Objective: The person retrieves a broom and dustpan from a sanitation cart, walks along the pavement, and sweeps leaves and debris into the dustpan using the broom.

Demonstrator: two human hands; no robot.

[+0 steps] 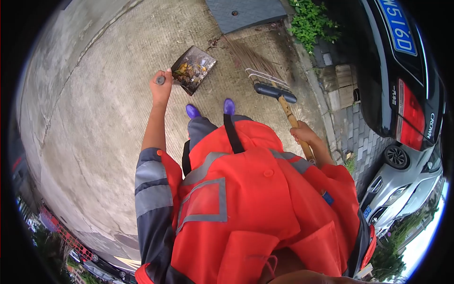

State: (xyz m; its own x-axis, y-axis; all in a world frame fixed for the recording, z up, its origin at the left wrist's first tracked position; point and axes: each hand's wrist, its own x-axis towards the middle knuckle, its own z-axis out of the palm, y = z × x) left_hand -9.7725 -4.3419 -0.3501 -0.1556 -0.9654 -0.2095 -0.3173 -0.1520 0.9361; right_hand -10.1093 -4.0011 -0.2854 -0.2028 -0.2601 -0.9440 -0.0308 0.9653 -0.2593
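My left hand point(161, 84) is closed around the handle end of a dustpan point(208, 60). Yellow and brown leaves with other litter point(189, 71) lie in the pan, which is just above or on the concrete; I cannot tell which. On the other side, my right hand point(305, 133) grips the wooden handle of a broom point(257, 61). Its long bristles point away from me, toward the kerb and a dark ramp plate. A dark blue head joins bristles and handle. My purple shoes point(193, 111) stand between the two tools.
A grey ramp plate point(246, 13) lies ahead at the kerb. Green plants point(311, 23) grow beside it. A black car point(406, 94) and a silver car point(402, 182) are parked on the right, by grey paving point(357, 137). Concrete ground point(104, 128) spreads to the left.
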